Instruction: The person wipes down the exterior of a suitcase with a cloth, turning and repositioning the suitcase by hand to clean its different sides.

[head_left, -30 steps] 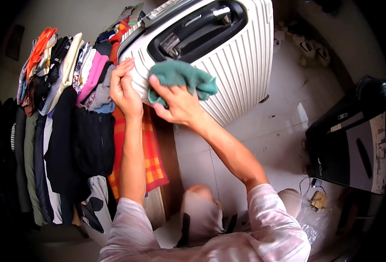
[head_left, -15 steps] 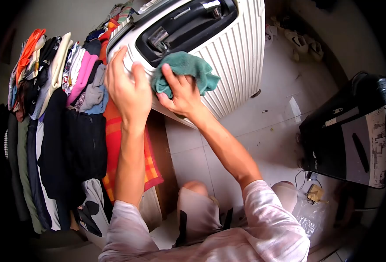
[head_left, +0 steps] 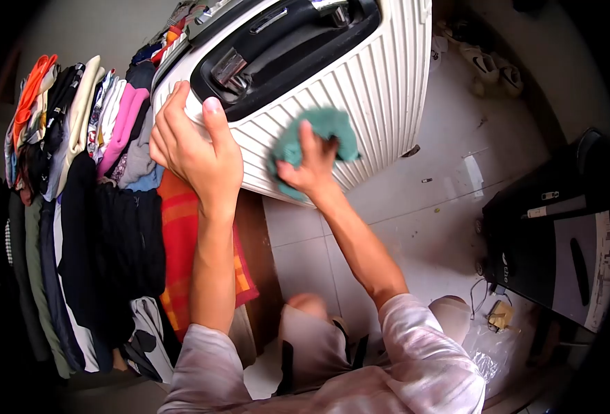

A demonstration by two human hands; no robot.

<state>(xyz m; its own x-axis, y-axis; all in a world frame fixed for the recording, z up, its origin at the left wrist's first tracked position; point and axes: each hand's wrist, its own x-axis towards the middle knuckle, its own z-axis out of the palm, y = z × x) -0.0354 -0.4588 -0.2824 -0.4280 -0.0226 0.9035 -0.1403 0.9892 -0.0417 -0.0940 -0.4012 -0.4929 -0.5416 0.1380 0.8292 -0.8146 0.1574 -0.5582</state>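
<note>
Left hand (head_left: 205,155) is spread; right hand (head_left: 313,167) clutches one green cloth (head_left: 339,125) against one suitcase (head_left: 339,90).

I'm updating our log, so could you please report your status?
Right hand holds crumpled green fabric cloth against white ribbed hard-shell suitcase. Left hand open at suitcase's edge. Nothing visible blocking the cloth.

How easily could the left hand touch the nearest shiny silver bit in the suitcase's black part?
Probably yes, quite easily: the left hand is close by, and nothing shows between it and the silver bit. The right hand and green cloth are off to the side.
</note>
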